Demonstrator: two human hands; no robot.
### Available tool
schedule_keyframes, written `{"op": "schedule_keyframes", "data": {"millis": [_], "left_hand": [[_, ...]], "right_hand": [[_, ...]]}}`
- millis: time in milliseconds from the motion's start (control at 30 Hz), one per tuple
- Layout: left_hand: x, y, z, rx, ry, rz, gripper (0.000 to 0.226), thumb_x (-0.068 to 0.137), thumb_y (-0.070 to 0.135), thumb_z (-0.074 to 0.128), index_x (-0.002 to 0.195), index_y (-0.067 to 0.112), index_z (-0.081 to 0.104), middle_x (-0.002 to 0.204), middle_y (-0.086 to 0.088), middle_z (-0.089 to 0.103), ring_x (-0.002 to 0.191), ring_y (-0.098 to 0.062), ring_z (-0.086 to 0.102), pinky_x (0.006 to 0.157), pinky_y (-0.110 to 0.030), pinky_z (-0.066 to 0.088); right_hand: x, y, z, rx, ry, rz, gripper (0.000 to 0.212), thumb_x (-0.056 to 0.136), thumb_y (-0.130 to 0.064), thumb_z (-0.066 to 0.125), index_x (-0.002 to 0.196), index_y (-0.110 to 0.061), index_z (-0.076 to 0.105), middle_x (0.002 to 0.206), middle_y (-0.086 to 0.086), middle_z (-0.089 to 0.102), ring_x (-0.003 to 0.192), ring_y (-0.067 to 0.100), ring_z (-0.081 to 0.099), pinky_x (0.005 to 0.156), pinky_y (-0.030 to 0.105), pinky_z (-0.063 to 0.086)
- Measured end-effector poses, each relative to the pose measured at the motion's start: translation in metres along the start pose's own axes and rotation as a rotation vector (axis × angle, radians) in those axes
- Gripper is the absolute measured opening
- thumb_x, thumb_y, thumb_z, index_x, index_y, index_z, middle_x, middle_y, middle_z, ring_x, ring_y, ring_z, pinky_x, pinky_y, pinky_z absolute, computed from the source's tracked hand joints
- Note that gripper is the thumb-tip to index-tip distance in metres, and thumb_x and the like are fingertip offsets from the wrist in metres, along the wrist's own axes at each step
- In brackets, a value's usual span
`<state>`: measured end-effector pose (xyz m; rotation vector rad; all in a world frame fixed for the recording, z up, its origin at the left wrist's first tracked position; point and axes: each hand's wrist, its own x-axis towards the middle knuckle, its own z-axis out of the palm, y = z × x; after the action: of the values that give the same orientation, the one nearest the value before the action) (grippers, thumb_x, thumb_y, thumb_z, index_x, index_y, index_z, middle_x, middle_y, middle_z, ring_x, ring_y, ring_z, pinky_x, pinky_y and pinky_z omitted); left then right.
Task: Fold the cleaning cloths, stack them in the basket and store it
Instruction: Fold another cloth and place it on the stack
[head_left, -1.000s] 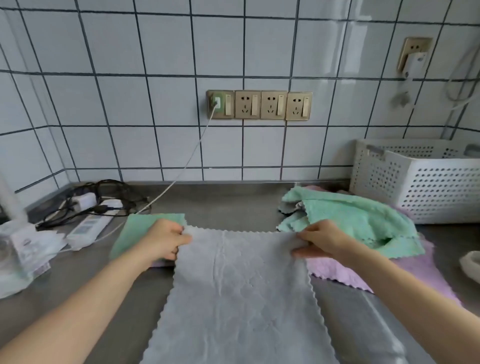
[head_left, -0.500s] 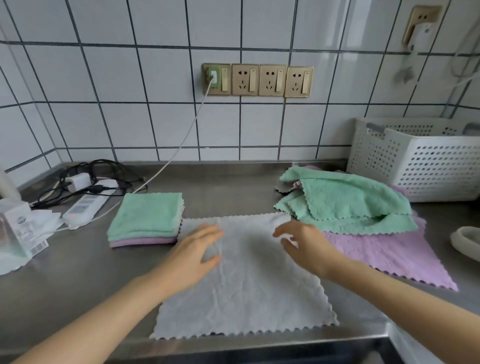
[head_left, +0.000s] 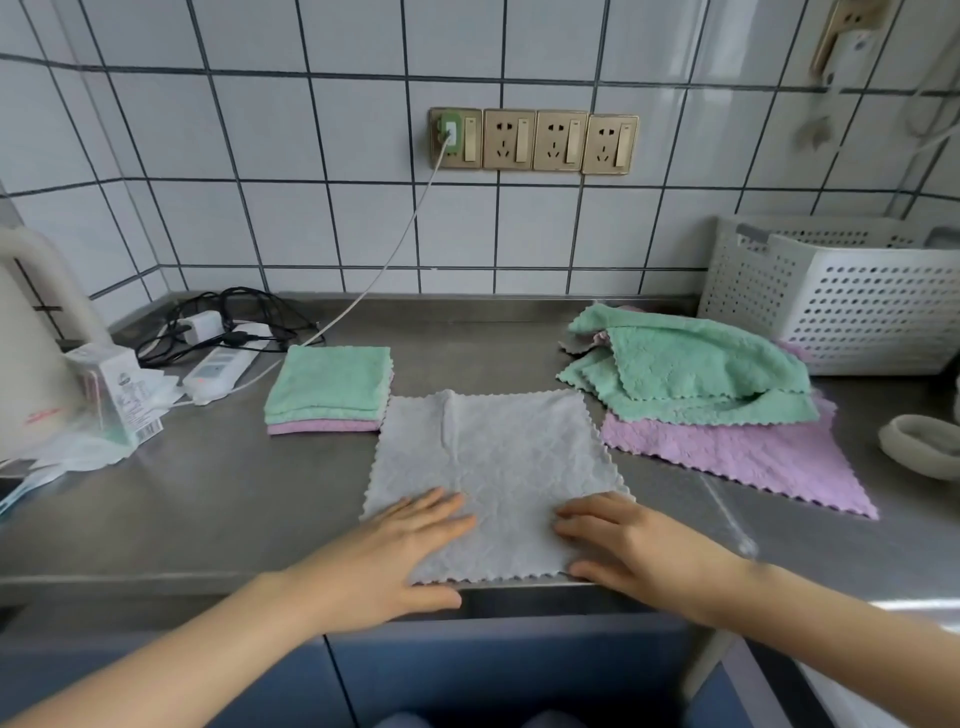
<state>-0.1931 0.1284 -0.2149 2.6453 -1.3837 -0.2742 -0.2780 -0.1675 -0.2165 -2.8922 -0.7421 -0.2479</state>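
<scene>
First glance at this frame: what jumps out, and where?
The grey cloth lies spread flat at the front edge of the steel counter, with the left hand and right hand resting flat on its near corners. To its left sits a folded stack, green over purple. To its right lies a loose heap of green cloths on a purple cloth, beside the white perforated basket at the wall.

1 basket (head_left: 852, 306); 1 grey cloth (head_left: 493, 467); 4 sockets (head_left: 535, 140); 2 hands.
</scene>
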Motion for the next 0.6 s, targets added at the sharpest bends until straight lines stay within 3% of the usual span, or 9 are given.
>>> {"op": "schedule_keyframes", "data": {"millis": [133,233,267,367,467,533,600], "left_hand": [[-0.007,0.005,-0.001,-0.041,0.035,0.033,0.060,0.093,0.055,0.038,0.147,0.041,0.017,0.152,0.027,-0.003,0.139,0.012,-0.012,0.103,-0.003,-0.016],[-0.014,0.000,-0.004,-0.087,0.093,0.019,0.047,0.097,0.039,0.039,0.143,0.040,0.030,0.149,0.030,0.013,0.136,0.019,0.003,0.113,-0.008,0.000],[-0.016,-0.003,-0.005,-0.071,0.120,0.009,0.046,0.098,0.032,0.040,0.142,0.040,0.033,0.148,0.030,0.018,0.135,0.020,0.008,0.115,-0.012,0.008],[-0.025,-0.015,-0.007,-0.055,0.138,-0.041,0.056,0.091,0.016,0.044,0.141,0.040,0.036,0.147,0.031,0.023,0.133,0.020,0.015,0.114,-0.011,0.014],[-0.032,-0.024,-0.008,-0.133,0.132,-0.067,0.062,0.087,0.003,0.052,0.136,0.040,0.042,0.142,0.034,0.025,0.124,0.031,0.016,0.114,-0.013,0.017],[-0.036,-0.027,-0.012,-0.255,0.176,-0.117,0.058,0.085,-0.002,0.057,0.124,0.041,0.055,0.136,0.032,0.040,0.118,0.030,0.029,0.111,-0.015,0.028],[-0.042,-0.024,-0.021,-0.379,0.235,-0.163,0.044,0.086,0.004,0.062,0.104,0.043,0.067,0.116,0.030,0.062,0.108,0.017,0.053,0.099,-0.015,0.042]], "right_hand": [[-0.004,0.000,0.002,-0.143,0.034,-0.160,0.026,0.092,-0.021,0.054,0.116,-0.015,0.062,0.119,0.001,0.062,0.106,0.018,0.062,0.085,0.027,0.053],[-0.013,0.008,0.001,-0.145,-0.039,-0.075,0.060,0.075,0.004,0.061,0.129,-0.019,0.048,0.128,-0.003,0.053,0.112,0.014,0.055,0.085,0.027,0.052],[-0.016,0.012,-0.001,-0.136,-0.022,-0.031,0.063,0.074,0.006,0.059,0.130,-0.020,0.046,0.126,-0.003,0.052,0.110,0.014,0.055,0.083,0.028,0.053],[-0.023,0.016,-0.010,-0.052,0.031,0.110,0.038,0.085,-0.004,0.053,0.118,-0.021,0.053,0.113,-0.005,0.056,0.098,0.017,0.059,0.076,0.030,0.050],[-0.030,0.019,-0.021,0.091,0.042,0.230,0.026,0.086,-0.011,0.060,0.110,-0.022,0.063,0.105,-0.011,0.064,0.095,0.007,0.060,0.080,0.023,0.047],[-0.035,0.019,-0.028,0.157,0.054,0.270,0.025,0.082,-0.013,0.064,0.104,-0.025,0.067,0.099,-0.017,0.065,0.094,-0.001,0.059,0.082,0.018,0.047],[-0.041,0.013,-0.039,0.223,0.085,0.285,0.020,0.078,-0.019,0.062,0.095,-0.026,0.069,0.093,-0.019,0.065,0.090,-0.004,0.059,0.079,0.016,0.046]]}}
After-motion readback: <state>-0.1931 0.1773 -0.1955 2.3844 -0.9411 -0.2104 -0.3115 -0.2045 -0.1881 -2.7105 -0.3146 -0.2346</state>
